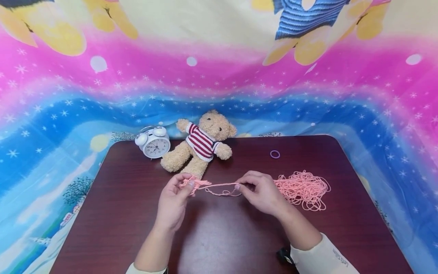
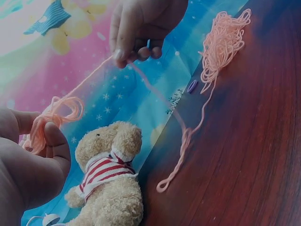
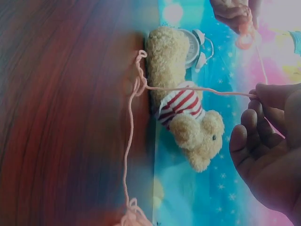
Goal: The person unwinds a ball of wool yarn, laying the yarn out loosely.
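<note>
A small looped bundle of pink yarn (image 1: 195, 184) is gripped in my left hand (image 1: 173, 199), its loops poking out past the thumb. From it a strand (image 1: 222, 185) runs taut to my right hand (image 1: 263, 193), which pinches it between thumb and forefinger. Below that, a twisted slack length of yarn (image 2: 184, 146) dangles with a small loop at its end. It leads on to a loose, tangled heap of pink yarn (image 1: 303, 190) lying on the table, right of my right hand.
On the dark wooden table (image 1: 219, 236), a teddy bear (image 1: 205, 139) in a striped shirt lies behind my hands. A white alarm clock (image 1: 155, 142) stands left of it, and a purple ring (image 1: 275, 154) lies at the back right. Patterned cloth (image 1: 219, 76) hangs around the table.
</note>
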Tool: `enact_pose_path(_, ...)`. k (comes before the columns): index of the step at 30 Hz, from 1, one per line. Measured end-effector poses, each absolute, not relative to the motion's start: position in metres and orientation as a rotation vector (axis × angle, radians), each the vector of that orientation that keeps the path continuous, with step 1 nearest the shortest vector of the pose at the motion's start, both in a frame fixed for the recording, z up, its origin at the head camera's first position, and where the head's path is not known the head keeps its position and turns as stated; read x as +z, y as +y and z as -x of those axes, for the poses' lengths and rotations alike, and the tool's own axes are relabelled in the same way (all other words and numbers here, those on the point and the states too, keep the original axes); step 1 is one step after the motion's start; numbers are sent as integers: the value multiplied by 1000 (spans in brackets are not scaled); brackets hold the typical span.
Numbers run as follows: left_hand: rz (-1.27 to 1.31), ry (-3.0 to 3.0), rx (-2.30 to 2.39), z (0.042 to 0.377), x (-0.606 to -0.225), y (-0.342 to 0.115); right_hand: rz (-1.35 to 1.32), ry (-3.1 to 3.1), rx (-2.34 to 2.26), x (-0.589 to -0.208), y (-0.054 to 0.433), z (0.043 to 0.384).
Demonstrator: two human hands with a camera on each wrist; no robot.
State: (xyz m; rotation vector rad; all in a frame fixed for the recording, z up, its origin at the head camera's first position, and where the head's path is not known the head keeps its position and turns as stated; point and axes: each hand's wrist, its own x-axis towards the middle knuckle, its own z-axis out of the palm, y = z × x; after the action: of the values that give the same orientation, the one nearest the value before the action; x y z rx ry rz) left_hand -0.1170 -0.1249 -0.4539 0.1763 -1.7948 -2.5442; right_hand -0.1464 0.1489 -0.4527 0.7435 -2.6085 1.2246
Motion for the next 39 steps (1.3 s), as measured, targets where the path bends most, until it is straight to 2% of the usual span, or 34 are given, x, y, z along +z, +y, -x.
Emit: enact_pose_path(39, -328, -1761, -2428, 117, -454, -184, -480, -2646, 897, -441, 272, 143)
